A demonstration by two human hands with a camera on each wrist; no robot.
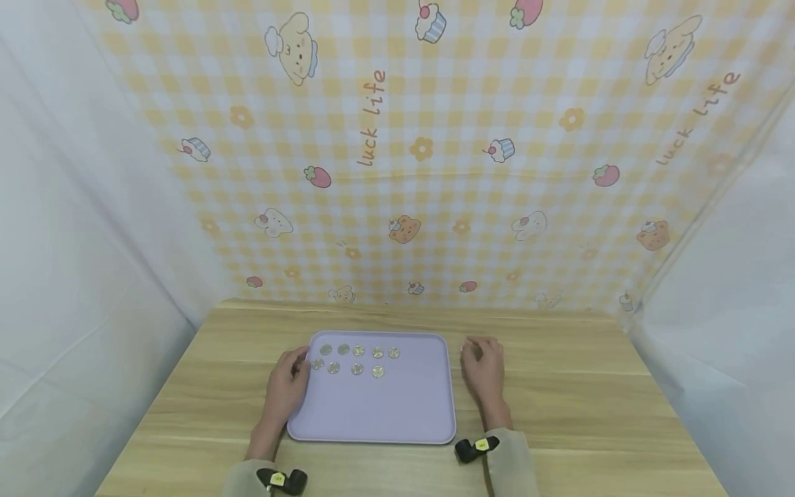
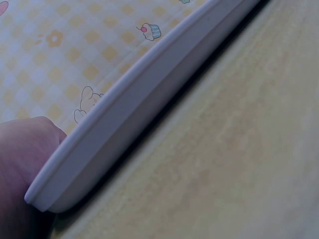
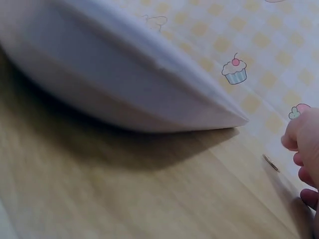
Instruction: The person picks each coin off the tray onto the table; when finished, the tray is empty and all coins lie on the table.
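A lilac tray (image 1: 373, 414) lies on the table with several shiny coins (image 1: 358, 368) in two rows near its far left part. My left hand (image 1: 287, 390) grips the tray's left edge, thumb and forefinger at the rim. In the left wrist view the tray's raised side (image 2: 124, 109) partly hides that hand (image 2: 27, 159). Off the tray's right side, my right hand (image 1: 486, 369) is low over the wood with fingers loosely bent. A thin coin (image 3: 270, 163), seen edge-on in the right wrist view, lies just beside its fingertips, with a small gap between them.
The wooden table (image 1: 577, 407) extends on both sides of the tray. Behind it hangs a yellow checked cloth (image 1: 435, 186), with white sheets (image 1: 81, 241) at the sides. Small black devices (image 1: 477, 449) sit at both sleeve cuffs.
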